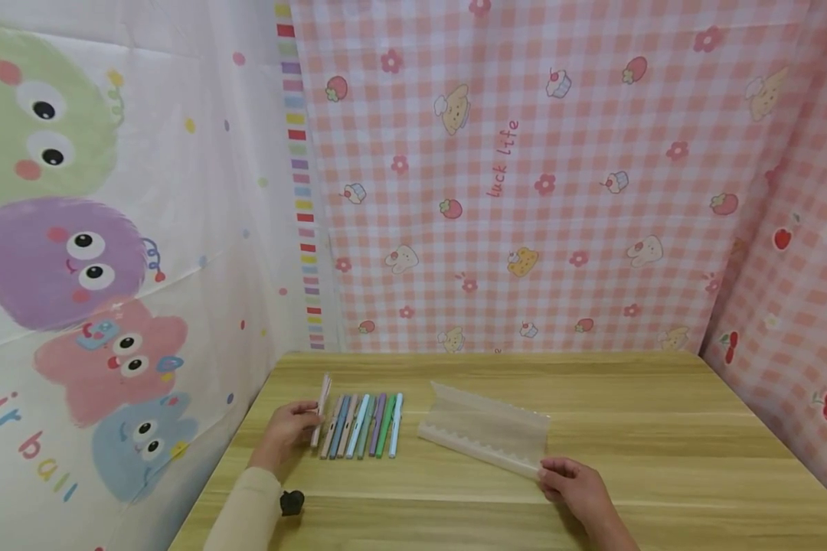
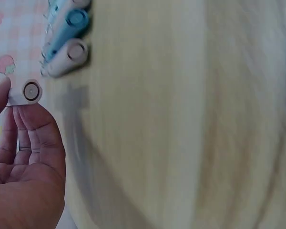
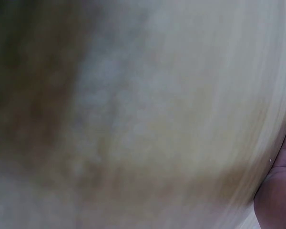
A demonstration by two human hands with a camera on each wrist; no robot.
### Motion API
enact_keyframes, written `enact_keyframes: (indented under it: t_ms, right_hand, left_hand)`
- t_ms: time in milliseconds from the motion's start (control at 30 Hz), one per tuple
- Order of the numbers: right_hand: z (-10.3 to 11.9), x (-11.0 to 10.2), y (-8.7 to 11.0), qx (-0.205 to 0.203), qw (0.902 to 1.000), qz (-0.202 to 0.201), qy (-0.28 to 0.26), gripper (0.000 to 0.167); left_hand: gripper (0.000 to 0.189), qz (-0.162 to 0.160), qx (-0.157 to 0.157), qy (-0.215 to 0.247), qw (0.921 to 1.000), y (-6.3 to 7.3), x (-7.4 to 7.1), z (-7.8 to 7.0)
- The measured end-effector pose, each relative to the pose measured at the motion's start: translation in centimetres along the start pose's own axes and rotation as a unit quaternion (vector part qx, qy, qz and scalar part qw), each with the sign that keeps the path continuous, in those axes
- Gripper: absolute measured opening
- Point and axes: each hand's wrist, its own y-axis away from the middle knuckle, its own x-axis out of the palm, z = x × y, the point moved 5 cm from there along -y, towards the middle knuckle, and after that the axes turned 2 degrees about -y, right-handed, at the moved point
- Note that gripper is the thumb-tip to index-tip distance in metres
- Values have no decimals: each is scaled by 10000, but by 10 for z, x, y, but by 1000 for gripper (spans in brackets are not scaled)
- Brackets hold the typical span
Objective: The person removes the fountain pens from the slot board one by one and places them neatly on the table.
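Note:
My left hand (image 1: pixel 291 430) pinches a pale pinkish pen (image 1: pixel 321 411) between thumb and fingers, at the left end of a row of pens. The round end of this pen (image 2: pixel 31 91) faces the camera in the left wrist view. Side by side on the table lie the other pens (image 1: pixel 361 425), in brown, blue, teal, purple and green. On the right, a translucent plastic pen case (image 1: pixel 491 417) with a scalloped edge lies spread out at a slant. My right hand (image 1: pixel 576 490) pinches its near right corner. Only part of that hand shows in the blurred right wrist view.
The wood-grain table (image 1: pixel 668 436) carries all of this. A small black object (image 1: pixel 292 503) sits beside the left sleeve. Behind the table hangs a pink checked cloth (image 1: pixel 579 138), with a cartoon-printed cloth (image 1: pixel 200 229) along the left and another cloth at the right.

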Motion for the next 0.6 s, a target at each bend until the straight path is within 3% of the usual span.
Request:
enact_keyframes:
  t_ms: [333, 600]
  right_hand:
    - [-1, 0, -1, 2, 10000, -6, 67, 24]
    - [-1, 0, 0, -33, 10000, -4, 18, 22]
  left_hand:
    - [45, 12, -289, 97, 9995, 2, -9, 12]
    - [46, 106, -268, 35, 9996, -1, -9, 15]
